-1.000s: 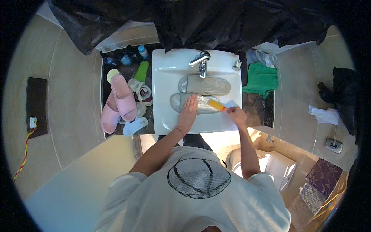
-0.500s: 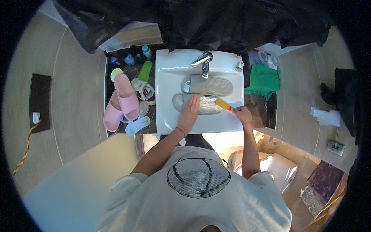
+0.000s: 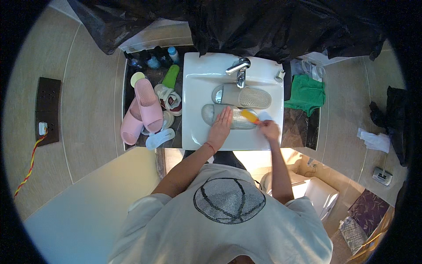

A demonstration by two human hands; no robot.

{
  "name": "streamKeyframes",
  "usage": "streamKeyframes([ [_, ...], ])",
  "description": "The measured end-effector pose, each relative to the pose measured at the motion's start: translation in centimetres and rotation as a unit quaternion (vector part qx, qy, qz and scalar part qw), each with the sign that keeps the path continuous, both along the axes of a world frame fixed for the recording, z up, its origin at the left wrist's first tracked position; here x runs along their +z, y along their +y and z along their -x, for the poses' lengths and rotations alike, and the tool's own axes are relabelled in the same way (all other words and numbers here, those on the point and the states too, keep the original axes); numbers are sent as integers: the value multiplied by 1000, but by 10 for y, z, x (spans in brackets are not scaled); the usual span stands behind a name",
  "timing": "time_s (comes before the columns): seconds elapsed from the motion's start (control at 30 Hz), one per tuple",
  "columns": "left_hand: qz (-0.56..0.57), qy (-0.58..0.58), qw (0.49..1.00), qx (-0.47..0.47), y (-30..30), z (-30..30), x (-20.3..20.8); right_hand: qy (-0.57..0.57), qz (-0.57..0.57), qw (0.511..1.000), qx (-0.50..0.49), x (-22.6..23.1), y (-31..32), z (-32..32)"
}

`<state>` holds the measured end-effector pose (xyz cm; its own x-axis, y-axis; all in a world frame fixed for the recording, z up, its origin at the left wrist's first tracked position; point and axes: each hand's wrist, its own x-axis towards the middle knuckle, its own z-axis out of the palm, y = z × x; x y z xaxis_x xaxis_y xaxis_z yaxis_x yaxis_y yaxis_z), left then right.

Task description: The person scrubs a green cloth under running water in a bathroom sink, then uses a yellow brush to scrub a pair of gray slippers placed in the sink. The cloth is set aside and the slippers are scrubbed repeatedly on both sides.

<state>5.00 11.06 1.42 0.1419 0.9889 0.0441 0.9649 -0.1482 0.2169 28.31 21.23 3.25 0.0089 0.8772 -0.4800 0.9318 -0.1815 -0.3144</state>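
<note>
One slipper (image 3: 237, 120) lies nine-to-three o'clock; left hand (image 3: 221, 125) open, flat on top; right hand (image 3: 269, 130), four o'clock, grips yellow brush (image 3: 249, 116).

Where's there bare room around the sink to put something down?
On the right counter: a bare patch between the green cloth, the sink and the front edge. Inside the sink, a strip left of the grey slippers is open. Crowded: the sink's middle, with slippers, brush, left hand and right hand; the left counter, with pink slippers, sandals and bottles.
</note>
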Motion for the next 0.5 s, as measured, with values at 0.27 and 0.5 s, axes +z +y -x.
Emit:
streamKeyframes([
  [0.27, 11, -27, 1000, -7, 1, 4, -4, -9, 7, 1000, 27, -12, 14, -26],
  [0.5, -1, -58, 998, 2, 1, 0, -4, 15, -43, 996, 78, -3, -45, 39],
])
